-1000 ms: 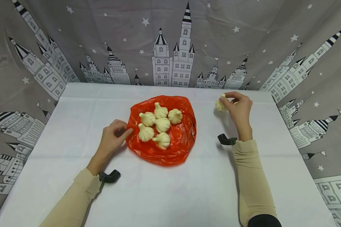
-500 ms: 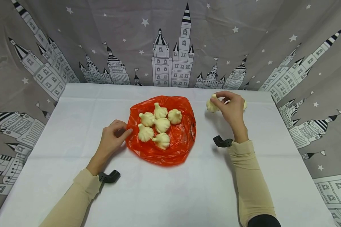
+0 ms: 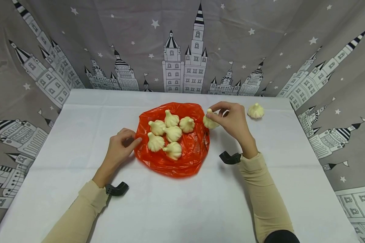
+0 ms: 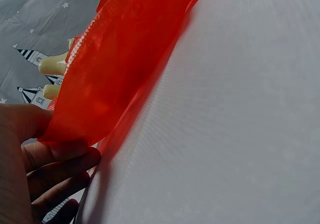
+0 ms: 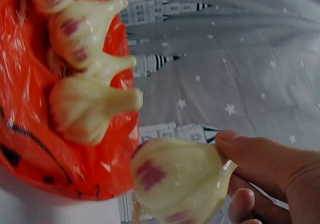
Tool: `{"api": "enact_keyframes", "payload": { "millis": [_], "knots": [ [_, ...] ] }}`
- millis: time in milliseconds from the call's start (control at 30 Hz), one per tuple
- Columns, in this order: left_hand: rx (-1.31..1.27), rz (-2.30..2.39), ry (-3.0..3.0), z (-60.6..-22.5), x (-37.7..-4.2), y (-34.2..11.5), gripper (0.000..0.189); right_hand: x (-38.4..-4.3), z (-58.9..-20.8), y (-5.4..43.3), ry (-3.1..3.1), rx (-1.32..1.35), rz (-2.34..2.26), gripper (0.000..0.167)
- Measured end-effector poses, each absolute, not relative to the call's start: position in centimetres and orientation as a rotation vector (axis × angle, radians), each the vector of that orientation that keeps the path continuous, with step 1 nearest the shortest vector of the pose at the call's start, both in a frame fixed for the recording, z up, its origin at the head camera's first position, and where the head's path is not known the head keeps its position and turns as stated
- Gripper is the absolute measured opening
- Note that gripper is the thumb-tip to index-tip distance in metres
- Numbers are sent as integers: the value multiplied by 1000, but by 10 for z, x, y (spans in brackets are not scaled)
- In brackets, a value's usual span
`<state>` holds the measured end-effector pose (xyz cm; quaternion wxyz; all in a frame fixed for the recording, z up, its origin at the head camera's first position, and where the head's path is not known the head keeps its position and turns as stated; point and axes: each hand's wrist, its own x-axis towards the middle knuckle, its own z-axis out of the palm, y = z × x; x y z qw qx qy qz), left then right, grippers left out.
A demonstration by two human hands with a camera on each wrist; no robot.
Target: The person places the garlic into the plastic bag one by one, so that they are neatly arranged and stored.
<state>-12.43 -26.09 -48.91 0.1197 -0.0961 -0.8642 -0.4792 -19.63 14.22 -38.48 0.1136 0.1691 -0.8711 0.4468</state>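
Observation:
A red plastic bag (image 3: 182, 168) lies on the table, its rim folded down and several pale garlic bulbs (image 3: 173, 134) inside. My left hand (image 3: 120, 145) pinches the bag's left rim; in the left wrist view the thumb and index finger hold the red film (image 4: 115, 73). My right hand (image 3: 231, 119) pinches another garlic bulb (image 3: 210, 121) by its stem, at the bag's right edge. Purple patches show on this bulb (image 5: 175, 179) in the right wrist view, close beside the bag (image 5: 110, 169).
One more garlic bulb (image 3: 256, 111) sits on the white table (image 3: 182, 209) at the back right. Behind the table hangs a grey curtain (image 3: 140, 40) printed with castles and stars. A black camera mount (image 3: 117, 189) sticks out from each wrist.
My right hand has carried its garlic bulb left to the bag's right edge, uncovering the bulb at the back right. My left hand has stayed at the bag's rim.

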Motion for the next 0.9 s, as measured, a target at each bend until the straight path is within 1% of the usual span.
{"api": "enact_keyframes", "payload": {
  "millis": [267, 533, 900],
  "knots": [
    [-290, -1407, -2520, -490, -124, -262, 10, -192, -386, 132, -2629, 622, 1341, 18],
    [-286, -1419, -2522, -488, -124, -261, 11, -190, -390, 123, -2683, 753, 1361, 14],
    [-252, -1393, -2529, -489, -124, -258, 9, -188, -400, 109, -2726, 842, 1345, 20]
  ]
}}
